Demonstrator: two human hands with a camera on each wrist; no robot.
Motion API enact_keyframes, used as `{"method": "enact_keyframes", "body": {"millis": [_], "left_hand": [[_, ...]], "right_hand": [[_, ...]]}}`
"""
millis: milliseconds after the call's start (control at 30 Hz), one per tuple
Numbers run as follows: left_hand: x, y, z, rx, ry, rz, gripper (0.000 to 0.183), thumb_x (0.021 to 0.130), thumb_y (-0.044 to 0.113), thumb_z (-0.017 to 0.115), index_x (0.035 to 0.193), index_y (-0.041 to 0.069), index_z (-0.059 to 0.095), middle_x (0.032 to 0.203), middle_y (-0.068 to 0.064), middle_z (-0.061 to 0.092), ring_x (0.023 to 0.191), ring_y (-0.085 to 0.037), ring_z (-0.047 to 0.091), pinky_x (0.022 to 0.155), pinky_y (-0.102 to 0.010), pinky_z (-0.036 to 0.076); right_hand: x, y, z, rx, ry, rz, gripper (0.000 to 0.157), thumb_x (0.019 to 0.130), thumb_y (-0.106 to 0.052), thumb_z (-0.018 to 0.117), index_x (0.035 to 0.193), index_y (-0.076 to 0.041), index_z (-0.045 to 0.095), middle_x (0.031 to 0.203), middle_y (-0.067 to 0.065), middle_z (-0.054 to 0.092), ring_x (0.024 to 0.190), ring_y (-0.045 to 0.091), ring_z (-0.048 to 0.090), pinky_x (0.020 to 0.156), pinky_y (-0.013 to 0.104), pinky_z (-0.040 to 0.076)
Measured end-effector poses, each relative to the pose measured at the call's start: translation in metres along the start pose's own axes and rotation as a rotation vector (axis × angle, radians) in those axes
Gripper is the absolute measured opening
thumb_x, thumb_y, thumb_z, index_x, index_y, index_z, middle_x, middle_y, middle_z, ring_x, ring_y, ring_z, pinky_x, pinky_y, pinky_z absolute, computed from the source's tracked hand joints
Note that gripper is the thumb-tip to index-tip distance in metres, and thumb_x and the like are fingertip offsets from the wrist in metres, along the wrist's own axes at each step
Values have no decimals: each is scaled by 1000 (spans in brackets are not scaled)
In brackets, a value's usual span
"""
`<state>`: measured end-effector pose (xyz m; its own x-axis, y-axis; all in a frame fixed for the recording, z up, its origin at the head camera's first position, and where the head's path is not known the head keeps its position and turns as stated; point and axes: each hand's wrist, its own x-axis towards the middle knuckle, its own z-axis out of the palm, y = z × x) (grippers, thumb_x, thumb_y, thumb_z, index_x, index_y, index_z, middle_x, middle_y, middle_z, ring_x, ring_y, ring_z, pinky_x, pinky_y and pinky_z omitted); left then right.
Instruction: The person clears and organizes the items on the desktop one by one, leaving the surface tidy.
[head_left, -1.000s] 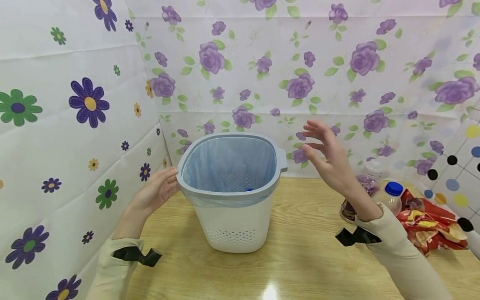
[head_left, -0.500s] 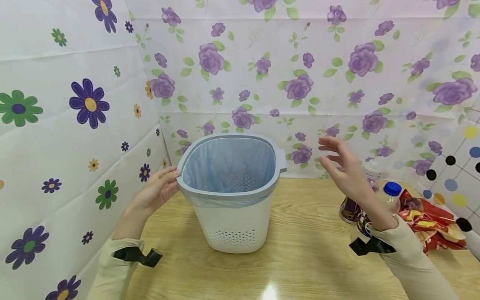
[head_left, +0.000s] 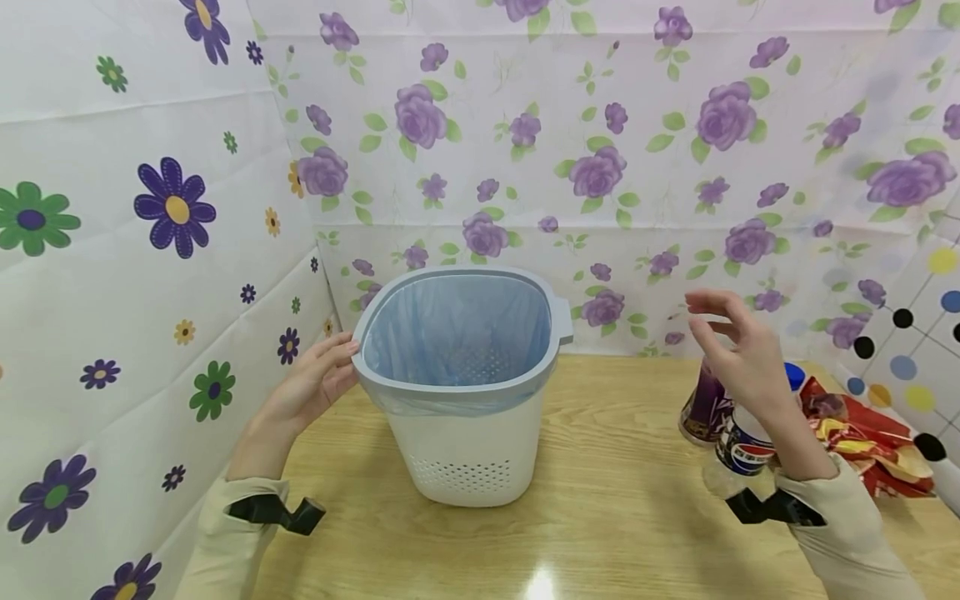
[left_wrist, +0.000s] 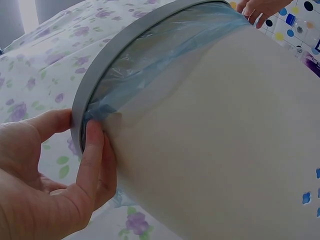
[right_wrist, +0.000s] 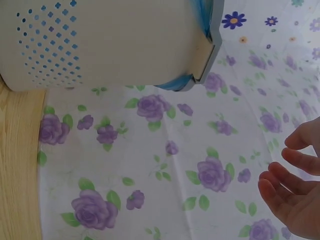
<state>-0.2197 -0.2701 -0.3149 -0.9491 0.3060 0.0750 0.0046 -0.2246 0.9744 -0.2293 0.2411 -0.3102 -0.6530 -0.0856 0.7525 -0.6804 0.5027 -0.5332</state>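
Observation:
A white trash can (head_left: 476,450) with a grey-blue rim stands upright on the wooden table, and a translucent blue bag (head_left: 457,325) lines it. At its left side my left hand (head_left: 309,379) holds the rim; the left wrist view shows the rim (left_wrist: 92,75) between thumb and fingers. My right hand (head_left: 742,358) hovers to the right of the can, well apart from its handle tab (head_left: 564,321). Its fingers are loosely bent and hold nothing. Behind and below that hand are a purple-labelled bottle (head_left: 701,408) and a clear bottle with a dark Pepsi-like label (head_left: 742,450), partly hidden by the forearm.
Red and yellow crumpled snack packets (head_left: 862,442) lie at the table's right side, beside a blue cap (head_left: 795,375). Floral cloth (head_left: 487,167) hangs behind the table (head_left: 600,500), and a second flowered sheet (head_left: 150,292) stands close on the left.
My right hand has moved right and down, away from the can toward the bottles. The blue object seen inside the can a second ago has dropped out of sight. My left hand stays at the rim.

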Motion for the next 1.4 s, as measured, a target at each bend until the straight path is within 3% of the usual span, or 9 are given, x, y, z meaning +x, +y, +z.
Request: {"method": "enact_keyframes", "body": {"millis": [400,800,1033,1233,1400], "left_hand": [[1,-3,-3,-16,-40,29,20,103,11,41,119,11,54,103,4,63,92,-5,65,84,-14,55],[2,-4,-3,-31,-66,52,21,103,11,40,117,12,57,102,4,64,92,-6,65,83,-14,56],[2,-4,-4,-36,-68,62,22,103,11,41,115,13,58,101,5,64,91,-6,65,82,-14,56],[2,-5,-4,-33,-69,57,22,103,11,40,117,13,57,102,4,64,91,-6,65,82,-14,56],[3,-5,-3,-39,-74,49,22,103,12,40,119,12,56,103,4,64,92,-6,65,83,-14,56]], "right_hand": [[-9,14,-23,-16,76,48,30,91,4,59,122,6,58,112,-17,60,101,-4,59,85,1,46],[-21,29,-45,-100,63,84,31,91,1,61,122,4,58,114,-20,59,102,-8,56,87,-1,43],[-33,41,-58,-193,9,194,41,93,-12,65,131,-7,54,117,-28,51,106,-14,48,85,-6,37],[-40,48,-61,-228,-12,239,50,91,-16,68,137,-13,50,113,-30,48,102,-17,45,83,-7,34],[-47,55,-69,-272,-79,304,65,88,-20,72,144,-16,41,109,-33,44,95,-23,40,73,-4,36]]}}
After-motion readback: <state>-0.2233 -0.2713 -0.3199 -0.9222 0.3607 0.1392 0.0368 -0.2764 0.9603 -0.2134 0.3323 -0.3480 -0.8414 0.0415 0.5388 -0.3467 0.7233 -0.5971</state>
